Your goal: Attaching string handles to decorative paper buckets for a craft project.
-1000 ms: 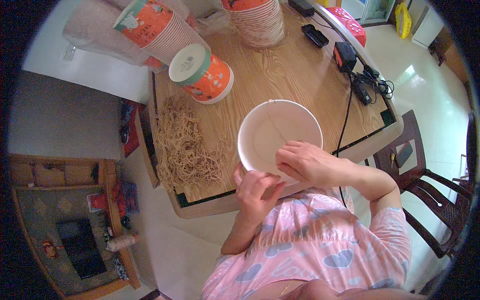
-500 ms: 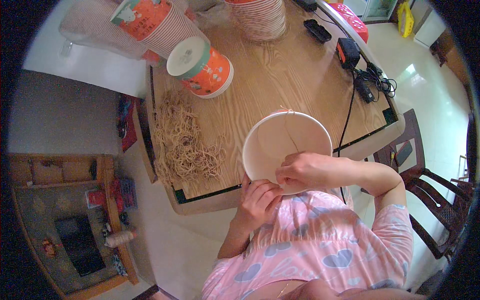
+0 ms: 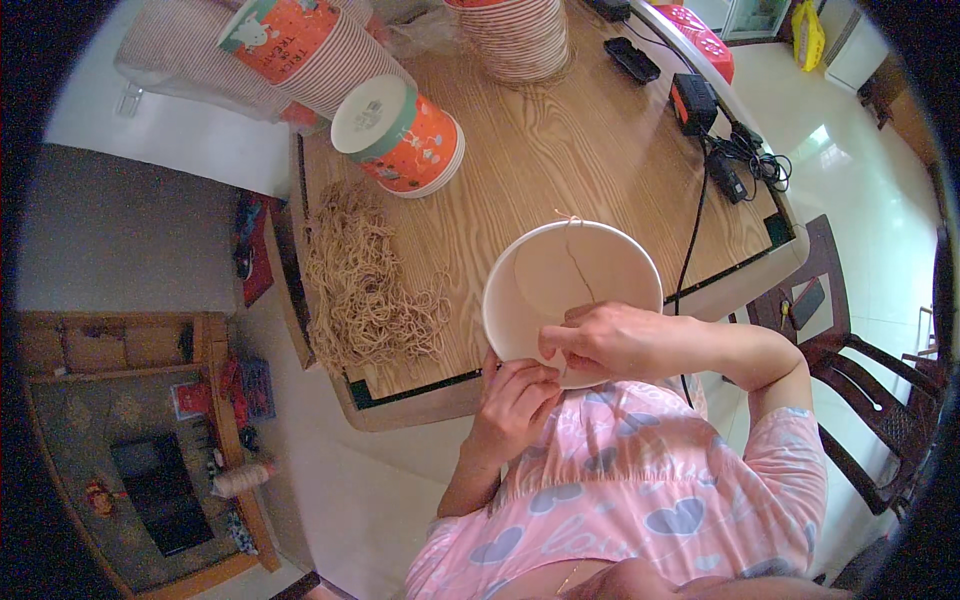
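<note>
A large white paper bucket (image 3: 530, 260) is tilted with its mouth toward me at the near table edge. A thin tan string (image 3: 577, 262) is knotted at its far rim and runs down inside to my right hand. Fingers of my left hand (image 3: 515, 400) close on the near rim from the left. My right hand (image 3: 610, 345) reaches over the opening with fingers bent, close to the left fingertips, and the string's end is hidden there. Left of the bucket lies a tangled heap of tan strings (image 3: 365, 285).
An orange and green paper bucket (image 3: 410, 150) stands upside down at the far left. Behind it are stacked paper buckets (image 3: 330, 65) and another stack (image 3: 515, 40). A black adapter with cables (image 3: 730, 170) lies at the right table edge. A dark wooden chair (image 3: 860, 400) stands right.
My right hand has shifted slightly left, and its index finger has lifted a little away from the left fingertips. The left hand keeps its grip on the rim.
</note>
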